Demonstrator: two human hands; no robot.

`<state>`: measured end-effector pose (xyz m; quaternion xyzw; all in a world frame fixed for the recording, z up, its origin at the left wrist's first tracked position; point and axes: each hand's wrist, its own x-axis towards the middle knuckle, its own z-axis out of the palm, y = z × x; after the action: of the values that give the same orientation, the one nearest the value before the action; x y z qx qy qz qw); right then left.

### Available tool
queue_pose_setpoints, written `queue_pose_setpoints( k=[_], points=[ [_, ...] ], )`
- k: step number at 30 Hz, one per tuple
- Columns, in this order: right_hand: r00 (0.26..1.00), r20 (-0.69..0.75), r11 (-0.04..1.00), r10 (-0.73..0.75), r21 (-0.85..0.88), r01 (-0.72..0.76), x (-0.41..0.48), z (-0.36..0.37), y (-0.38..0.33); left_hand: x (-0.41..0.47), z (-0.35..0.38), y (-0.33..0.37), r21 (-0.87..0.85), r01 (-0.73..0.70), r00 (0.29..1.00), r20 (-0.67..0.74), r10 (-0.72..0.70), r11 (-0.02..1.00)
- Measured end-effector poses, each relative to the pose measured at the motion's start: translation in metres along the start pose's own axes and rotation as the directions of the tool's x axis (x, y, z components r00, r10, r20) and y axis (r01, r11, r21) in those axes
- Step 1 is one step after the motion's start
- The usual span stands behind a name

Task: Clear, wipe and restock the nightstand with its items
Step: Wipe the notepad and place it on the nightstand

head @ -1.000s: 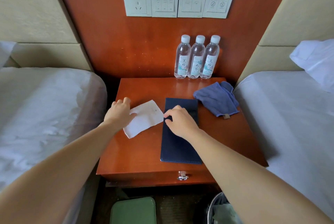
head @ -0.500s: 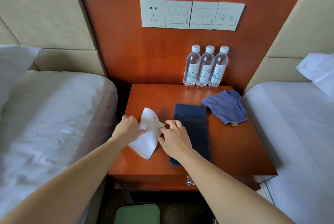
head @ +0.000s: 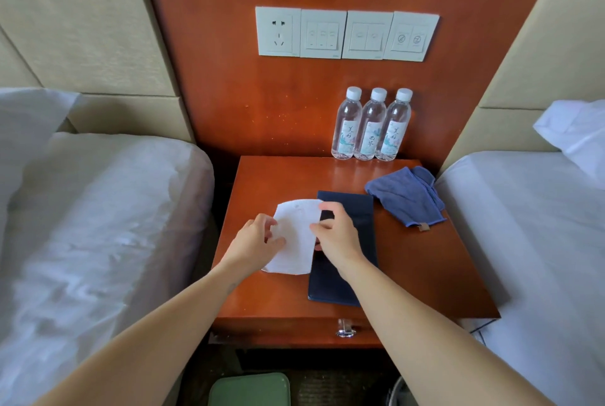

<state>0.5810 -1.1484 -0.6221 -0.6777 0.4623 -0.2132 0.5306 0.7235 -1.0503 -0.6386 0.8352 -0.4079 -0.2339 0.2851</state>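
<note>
A white sheet of paper (head: pixel 296 235) is lifted over the wooden nightstand (head: pixel 422 271). My left hand (head: pixel 257 242) pinches its left edge and my right hand (head: pixel 334 237) pinches its right edge. A dark blue folder (head: pixel 347 278) lies flat on the nightstand, partly under my right hand and the paper. A crumpled blue cloth (head: pixel 406 196) lies at the back right of the top. Three water bottles (head: pixel 371 125) stand in a row against the back panel.
White-sheeted beds flank the nightstand, left (head: pixel 98 225) and right (head: pixel 537 242). Wall switches and a socket (head: pixel 347 34) sit above the bottles. A green object (head: pixel 250 389) is on the floor below; a drawer knob (head: pixel 345 332) protrudes in front.
The paper, flat on the nightstand under my left hand a second ago, is now lifted and turned upright. My right hand left the folder and took the paper's right edge.
</note>
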Motion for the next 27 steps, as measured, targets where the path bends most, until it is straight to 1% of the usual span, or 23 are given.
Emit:
queue_pose_setpoints(
  k=[2,3,4,6,8,9,11,15,19,21,23,27],
  points=[
    [1.0,-0.01,0.998,-0.024,-0.058,0.023,-0.001,-0.018,0.005,0.0,0.004,0.005,0.086,-0.177,0.984,-0.01,0.178,0.981],
    [0.999,-0.016,0.994,-0.029,-0.107,0.027,-0.002,-0.028,0.009,0.001,0.006,0.008,0.142,-0.272,0.962,0.025,0.272,0.952],
    [0.999,-0.024,0.985,-0.034,-0.168,0.03,-0.002,-0.038,0.013,0.001,0.008,0.012,0.199,-0.355,0.935,0.09,0.343,0.914],
    [0.998,-0.044,0.961,-0.036,-0.276,0.023,-0.002,-0.056,0.024,0.001,0.012,0.023,0.296,-0.482,0.871,0.264,0.414,0.825],
    [0.998,-0.057,0.943,-0.018,-0.333,-0.002,-0.003,-0.07,0.033,0.001,0.021,0.031,0.359,-0.57,0.808,0.409,0.425,0.739],
    [0.998,-0.057,0.935,-0.012,-0.355,-0.009,-0.003,-0.075,0.037,0.002,0.025,0.033,0.376,-0.595,0.787,0.454,0.418,0.711],
    [0.998,-0.052,0.912,-0.026,-0.41,0.003,-0.004,-0.083,0.043,0.004,0.032,0.035,0.39,-0.609,0.773,0.485,0.409,0.691],
    [0.991,-0.036,0.847,-0.131,-0.524,0.093,0.0,-0.09,0.047,0.003,0.034,0.039,0.385,-0.612,0.778,0.45,0.438,0.691],
    [0.984,-0.023,0.802,-0.179,-0.582,0.133,0.012,-0.092,0.046,0.003,0.034,0.044,0.43,-0.567,0.812,0.437,0.388,0.703],
    [0.98,-0.028,0.796,-0.199,-0.588,0.144,0.016,-0.093,0.046,0.003,0.035,0.046,0.452,-0.563,0.815,0.441,0.375,0.691],
    [0.977,-0.029,0.792,-0.212,-0.591,0.155,0.019,-0.096,0.046,0.003,0.035,0.047,0.445,-0.557,0.817,0.445,0.366,0.701],
    [0.984,-0.09,0.835,-0.151,-0.545,0.078,0.03,-0.1,0.045,0.002,0.038,0.047,0.438,-0.566,0.808,0.463,0.365,0.699]
  ],
)
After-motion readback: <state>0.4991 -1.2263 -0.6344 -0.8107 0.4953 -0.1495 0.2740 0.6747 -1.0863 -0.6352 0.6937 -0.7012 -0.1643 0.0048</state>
